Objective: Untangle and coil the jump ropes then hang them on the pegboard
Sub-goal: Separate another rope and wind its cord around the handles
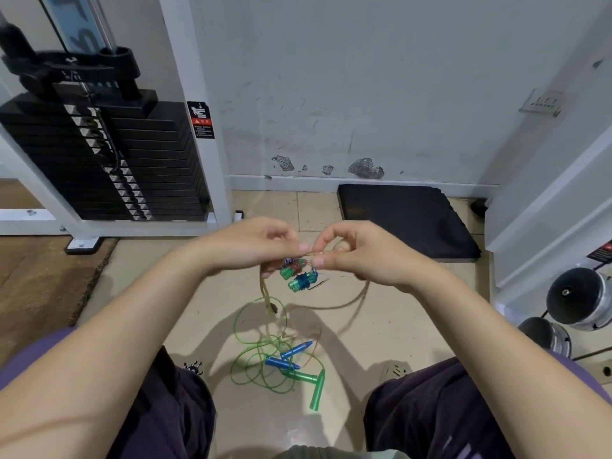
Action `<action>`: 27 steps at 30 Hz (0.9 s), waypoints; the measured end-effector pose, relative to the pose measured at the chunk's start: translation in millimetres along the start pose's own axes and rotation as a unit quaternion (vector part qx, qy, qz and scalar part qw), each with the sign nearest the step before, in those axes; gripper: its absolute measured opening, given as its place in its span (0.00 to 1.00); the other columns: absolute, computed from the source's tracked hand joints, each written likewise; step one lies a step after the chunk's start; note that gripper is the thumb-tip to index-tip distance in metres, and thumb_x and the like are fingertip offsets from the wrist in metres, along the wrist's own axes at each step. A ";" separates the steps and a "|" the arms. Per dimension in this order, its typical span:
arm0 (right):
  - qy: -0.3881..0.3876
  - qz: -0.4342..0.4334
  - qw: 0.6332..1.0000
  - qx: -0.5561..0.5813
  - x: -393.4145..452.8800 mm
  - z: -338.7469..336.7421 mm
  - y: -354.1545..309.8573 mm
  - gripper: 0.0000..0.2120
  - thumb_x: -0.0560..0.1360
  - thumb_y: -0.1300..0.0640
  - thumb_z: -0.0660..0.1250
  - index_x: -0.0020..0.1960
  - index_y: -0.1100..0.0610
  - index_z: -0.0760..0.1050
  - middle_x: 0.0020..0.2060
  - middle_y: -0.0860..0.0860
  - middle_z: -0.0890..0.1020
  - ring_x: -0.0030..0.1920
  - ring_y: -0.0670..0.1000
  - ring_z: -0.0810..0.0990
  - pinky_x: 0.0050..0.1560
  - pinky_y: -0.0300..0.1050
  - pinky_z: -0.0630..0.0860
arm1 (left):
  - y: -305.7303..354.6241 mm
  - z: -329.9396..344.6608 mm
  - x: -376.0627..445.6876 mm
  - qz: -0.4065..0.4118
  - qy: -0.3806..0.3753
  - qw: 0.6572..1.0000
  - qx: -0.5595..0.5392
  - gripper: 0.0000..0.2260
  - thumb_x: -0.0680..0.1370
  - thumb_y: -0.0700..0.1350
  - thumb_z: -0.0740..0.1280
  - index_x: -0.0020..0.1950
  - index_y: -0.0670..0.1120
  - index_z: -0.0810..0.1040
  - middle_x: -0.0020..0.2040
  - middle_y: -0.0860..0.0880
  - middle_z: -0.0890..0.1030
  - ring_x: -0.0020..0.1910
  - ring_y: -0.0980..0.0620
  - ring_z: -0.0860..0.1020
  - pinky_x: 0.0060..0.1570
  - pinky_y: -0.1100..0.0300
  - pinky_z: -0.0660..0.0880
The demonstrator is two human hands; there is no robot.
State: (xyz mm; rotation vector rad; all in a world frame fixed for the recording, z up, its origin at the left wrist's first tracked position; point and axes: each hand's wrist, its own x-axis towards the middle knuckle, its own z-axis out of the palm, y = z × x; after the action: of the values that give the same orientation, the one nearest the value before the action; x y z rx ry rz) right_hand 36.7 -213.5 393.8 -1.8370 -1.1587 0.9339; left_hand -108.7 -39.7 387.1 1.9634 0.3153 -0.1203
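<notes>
Pinching a tan rope [344, 301] between them, the left hand [255, 243] and right hand [361, 251] hold it above the floor [397, 326], fingertips nearly touching. Two small wound green pieces [296, 276] dangle just below (detail unclear). A green rope [255, 356] with blue handles [291, 356] and green handles [313, 387] lies tangled between the knees.

Tan rope [344, 301] held aloft; green rope [261, 362] tangled on floor.
</notes>
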 end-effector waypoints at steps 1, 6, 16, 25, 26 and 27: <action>0.031 -0.003 0.999 -0.017 0.7 -3.5 0.4 0.04 0.74 0.55 0.74 0.44 0.54 0.80 0.20 0.42 0.71 0.21 0.41 0.64 0.24 0.30 0.60 | -3.5 -12.7 -3.3 -0.024 0.011 0.998 0.053 0.18 0.69 0.63 0.73 0.44 0.49 0.80 0.29 0.54 0.78 0.30 0.53 0.77 0.37 0.62 0.71; 0.177 0.009 0.984 0.005 2.0 -27.6 10.3 0.09 0.76 0.52 0.71 0.39 0.55 0.81 0.21 0.43 0.68 0.21 0.42 0.62 0.22 0.34 0.60 | -18.2 -45.7 -13.4 -0.086 0.086 0.974 0.189 0.16 0.78 0.55 0.68 0.39 0.44 0.79 0.31 0.48 0.83 0.37 0.47 0.81 0.48 0.54 0.73; -0.013 -0.011 0.996 0.090 1.1 -11.3 6.1 0.19 0.68 0.51 0.79 0.54 0.55 0.77 0.30 0.51 0.79 0.27 0.52 0.76 0.32 0.41 0.73 | 3.0 17.1 3.7 0.047 0.007 0.994 -0.097 0.15 0.77 0.58 0.67 0.36 0.51 0.82 0.25 0.55 0.65 0.24 0.57 0.63 0.26 0.64 0.63; 0.076 0.000 0.997 0.015 -3.4 -15.8 3.4 0.16 0.78 0.46 0.67 0.38 0.54 0.83 0.27 0.58 0.62 0.27 0.52 0.58 0.27 0.39 0.56 | -12.5 -16.7 -2.3 -0.071 -0.001 0.985 0.155 0.10 0.80 0.49 0.68 0.45 0.44 0.81 0.39 0.51 0.86 0.40 0.56 0.82 0.55 0.57 0.74; 0.072 0.003 0.997 0.012 -3.8 -17.2 4.2 0.17 0.78 0.46 0.67 0.38 0.55 0.83 0.26 0.59 0.63 0.27 0.53 0.59 0.28 0.39 0.58 | -13.7 -17.1 -2.8 -0.081 -0.004 0.985 0.154 0.10 0.81 0.48 0.67 0.45 0.44 0.81 0.39 0.50 0.86 0.40 0.55 0.82 0.57 0.56 0.74; 0.060 0.006 0.998 0.006 -4.3 -17.8 4.3 0.17 0.78 0.45 0.66 0.39 0.56 0.83 0.25 0.59 0.66 0.26 0.53 0.62 0.28 0.39 0.62 | -13.5 -15.7 -2.4 -0.073 -0.006 0.989 0.127 0.10 0.81 0.47 0.66 0.45 0.43 0.80 0.38 0.48 0.86 0.40 0.53 0.82 0.57 0.56 0.74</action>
State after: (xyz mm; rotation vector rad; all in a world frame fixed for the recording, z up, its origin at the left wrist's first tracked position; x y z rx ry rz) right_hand 52.4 -222.6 398.8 -1.8663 -1.0671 0.8238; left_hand -115.7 -20.7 382.0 2.1895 0.4554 -0.2786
